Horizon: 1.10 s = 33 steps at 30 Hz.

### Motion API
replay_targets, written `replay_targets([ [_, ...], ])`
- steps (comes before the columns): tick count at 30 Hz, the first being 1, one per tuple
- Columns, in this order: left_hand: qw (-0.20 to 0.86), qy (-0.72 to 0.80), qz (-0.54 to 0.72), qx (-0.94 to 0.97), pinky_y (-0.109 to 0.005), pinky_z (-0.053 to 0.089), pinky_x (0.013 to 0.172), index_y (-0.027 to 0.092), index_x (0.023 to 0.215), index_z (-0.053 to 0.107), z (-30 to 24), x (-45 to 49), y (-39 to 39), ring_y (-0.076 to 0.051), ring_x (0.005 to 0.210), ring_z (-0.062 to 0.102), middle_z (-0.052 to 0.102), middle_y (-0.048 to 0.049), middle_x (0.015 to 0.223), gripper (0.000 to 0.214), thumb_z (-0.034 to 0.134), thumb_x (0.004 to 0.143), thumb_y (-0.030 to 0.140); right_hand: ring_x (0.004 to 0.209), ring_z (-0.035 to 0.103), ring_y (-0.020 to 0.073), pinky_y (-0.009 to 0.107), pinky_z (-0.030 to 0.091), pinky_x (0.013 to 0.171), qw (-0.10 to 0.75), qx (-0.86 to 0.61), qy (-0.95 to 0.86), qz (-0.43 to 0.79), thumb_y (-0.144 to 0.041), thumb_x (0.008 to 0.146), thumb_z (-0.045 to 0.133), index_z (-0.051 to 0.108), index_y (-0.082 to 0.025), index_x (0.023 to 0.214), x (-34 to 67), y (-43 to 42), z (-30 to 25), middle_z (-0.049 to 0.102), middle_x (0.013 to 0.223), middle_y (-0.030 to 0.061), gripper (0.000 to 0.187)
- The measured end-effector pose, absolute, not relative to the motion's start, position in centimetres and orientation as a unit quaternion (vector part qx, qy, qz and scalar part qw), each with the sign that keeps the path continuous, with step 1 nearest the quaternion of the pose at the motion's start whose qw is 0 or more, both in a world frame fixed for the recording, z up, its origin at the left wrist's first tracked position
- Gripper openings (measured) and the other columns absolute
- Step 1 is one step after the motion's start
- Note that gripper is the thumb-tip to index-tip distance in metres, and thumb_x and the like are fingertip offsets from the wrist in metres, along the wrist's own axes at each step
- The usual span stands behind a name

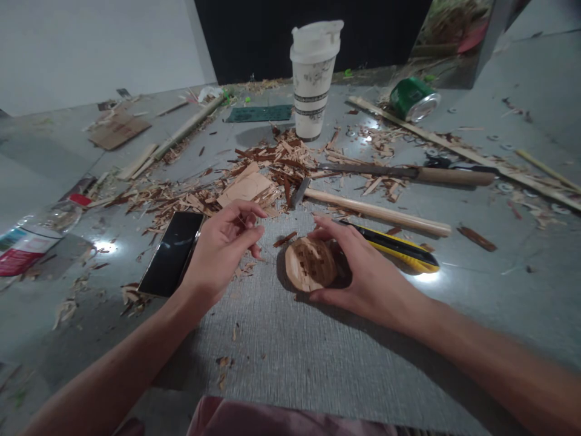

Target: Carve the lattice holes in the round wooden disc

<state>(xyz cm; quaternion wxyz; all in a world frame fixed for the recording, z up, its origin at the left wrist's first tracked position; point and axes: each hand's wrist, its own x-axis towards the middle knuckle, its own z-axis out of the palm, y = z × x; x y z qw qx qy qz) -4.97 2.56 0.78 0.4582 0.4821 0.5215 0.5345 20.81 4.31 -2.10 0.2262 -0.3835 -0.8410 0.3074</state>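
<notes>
A round carved wooden piece (pixel 310 264) lies on the grey mat, with small square notches cut in its upper face. My right hand (pixel 358 260) curves about its right side, thumb at the near edge and fingers at the far edge. To the left, my left hand (pixel 229 242) hovers with fingers loosely bent and apart, holding nothing I can see. Just beside that wrist lies a black phone (pixel 175 251). Beyond the right hand are a yellow and black utility knife (pixel 399 247) and a wooden-handled hammer (pixel 376 210).
Wood shavings (pixel 190 197) are scattered widely. Farther back stand a white lidded paper cup (pixel 313 85) and a chisel-like tool with a wooden handle (pixel 454 176). A green can (pixel 411 99) lies at back right, by a long wood strip (pixel 445 145). A plastic bottle (pixel 36 239) lies left.
</notes>
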Motion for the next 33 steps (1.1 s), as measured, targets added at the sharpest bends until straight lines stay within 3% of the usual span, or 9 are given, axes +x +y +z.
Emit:
replay_targets([
  [17,0.454,0.519,0.535,0.488,-0.017,0.053,0.056,0.024,0.102,0.075,0.5,-5.1,2.8,-0.007,0.067,0.055,0.053,0.0031,0.088,0.021,0.077,0.087,0.010,0.137,0.055,0.0352,0.059,0.053,0.113,0.215,-0.380,-0.852,0.289,-0.039,0.075,0.095,0.029,-0.029,0.163,20.7,4.4,-2.1,0.062,0.147,0.0103,0.111],
  [24,0.474,0.509,0.533,0.482,-0.016,0.053,0.053,0.022,0.098,0.077,0.7,-4.9,2.6,-0.009,0.067,0.054,0.054,0.0025,0.082,0.019,0.083,0.084,0.012,0.136,0.054,0.0345,0.057,0.052,0.113,0.208,-0.357,-0.872,0.264,-0.045,0.078,0.094,0.037,-0.028,0.157,21.0,4.5,-2.0,0.060,0.150,0.0110,0.098],
  [33,0.544,0.472,0.508,0.472,-0.016,0.042,0.044,0.022,0.094,0.076,0.8,-4.5,2.3,-0.003,0.050,0.050,0.057,0.0056,0.076,0.020,0.087,0.080,0.012,0.124,0.055,0.0285,0.046,0.047,0.106,0.272,-0.235,-0.901,0.244,-0.055,0.093,0.079,0.059,-0.021,0.139,21.2,4.3,-0.9,0.064,0.140,0.0120,0.060],
])
